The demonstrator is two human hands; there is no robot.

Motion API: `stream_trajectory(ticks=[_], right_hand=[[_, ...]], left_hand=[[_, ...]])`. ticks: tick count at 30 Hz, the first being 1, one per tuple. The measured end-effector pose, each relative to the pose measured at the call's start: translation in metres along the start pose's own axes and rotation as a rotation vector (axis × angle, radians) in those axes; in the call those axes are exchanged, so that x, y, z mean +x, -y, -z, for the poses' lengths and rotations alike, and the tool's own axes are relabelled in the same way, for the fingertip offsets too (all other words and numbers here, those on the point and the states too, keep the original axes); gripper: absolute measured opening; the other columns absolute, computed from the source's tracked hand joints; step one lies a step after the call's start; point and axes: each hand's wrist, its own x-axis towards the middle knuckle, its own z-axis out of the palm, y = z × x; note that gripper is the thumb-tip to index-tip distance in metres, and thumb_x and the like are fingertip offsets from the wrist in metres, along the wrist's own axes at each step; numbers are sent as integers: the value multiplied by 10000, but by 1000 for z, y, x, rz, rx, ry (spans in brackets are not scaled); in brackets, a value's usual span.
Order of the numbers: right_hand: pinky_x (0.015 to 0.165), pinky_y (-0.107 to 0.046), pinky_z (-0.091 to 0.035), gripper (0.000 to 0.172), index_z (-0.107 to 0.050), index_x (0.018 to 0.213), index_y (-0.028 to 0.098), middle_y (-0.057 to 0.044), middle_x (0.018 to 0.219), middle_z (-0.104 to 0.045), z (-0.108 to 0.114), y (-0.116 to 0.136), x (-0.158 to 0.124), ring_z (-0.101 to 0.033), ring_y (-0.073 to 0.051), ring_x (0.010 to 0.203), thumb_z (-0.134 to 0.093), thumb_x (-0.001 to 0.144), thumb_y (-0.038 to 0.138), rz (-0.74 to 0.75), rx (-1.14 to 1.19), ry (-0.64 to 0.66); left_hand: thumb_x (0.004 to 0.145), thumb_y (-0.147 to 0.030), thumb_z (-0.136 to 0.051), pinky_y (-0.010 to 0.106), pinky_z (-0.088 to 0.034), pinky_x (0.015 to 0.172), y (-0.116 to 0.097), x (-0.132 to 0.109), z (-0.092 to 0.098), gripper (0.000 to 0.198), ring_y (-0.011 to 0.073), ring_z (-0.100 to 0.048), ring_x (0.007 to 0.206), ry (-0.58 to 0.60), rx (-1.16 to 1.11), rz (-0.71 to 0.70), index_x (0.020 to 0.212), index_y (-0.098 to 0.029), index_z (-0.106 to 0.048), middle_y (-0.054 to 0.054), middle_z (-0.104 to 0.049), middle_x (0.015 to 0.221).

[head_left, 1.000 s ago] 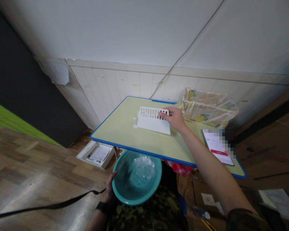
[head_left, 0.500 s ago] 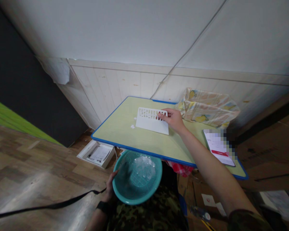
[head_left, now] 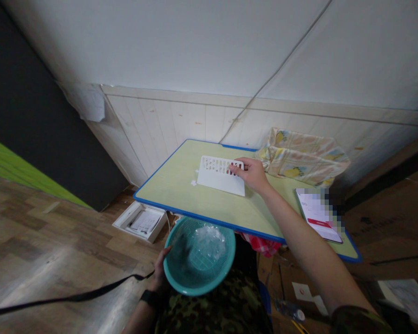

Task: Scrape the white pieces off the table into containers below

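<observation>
My right hand [head_left: 251,173] reaches across a low yellow-green table with a blue rim [head_left: 202,216] and grips the right end of a white slotted plastic panel [head_left: 219,178] that leans on the tabletop. A few small white scraps [head_left: 193,182] lie just left of the panel. Below the table's near edge my left hand [head_left: 159,273] holds the rim of a teal plastic basket [head_left: 198,255], which has crumpled clear plastic [head_left: 209,235] inside it.
A folded floral cloth [head_left: 304,157] sits at the table's back right, and a phone with a lit screen [head_left: 318,214] lies near its right edge. An open white box [head_left: 140,221] rests on the wood floor. A cable [head_left: 275,74] runs up the wall.
The white panel has slid a little toward me and to the left under my right hand. The basket and my left hand have stayed in place.
</observation>
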Motion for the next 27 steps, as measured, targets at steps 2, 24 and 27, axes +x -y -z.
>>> stream_trajectory(ticks=[2,24,27], right_hand=[[584,-276,-507,328,-755,907,164,-57,803,-741,3,2,1,-670,-196,689,-709,764,456,9,-28,2],[570,-278,-507,343,-765,908,163,-57,786,-743,11,2,5,-670,-195,666,-744,733,457,0,-13,-35],[567,-270,-497,322,-760,887,158,-54,775,-741,8,5,3,-663,-184,647,-744,734,440,-7,29,-26]], left_hand=[[719,-364,-777,491,-545,794,1,3,3,359,377,-682,924,4,-7,-16,1010,-162,-716,129,-759,940],[667,-327,-774,481,-556,762,3,17,22,459,362,-729,828,71,25,-34,1080,-138,-703,145,-785,880],[666,-332,-776,468,-559,745,3,17,23,433,352,-732,800,61,22,-34,1053,-150,-706,132,-786,852]])
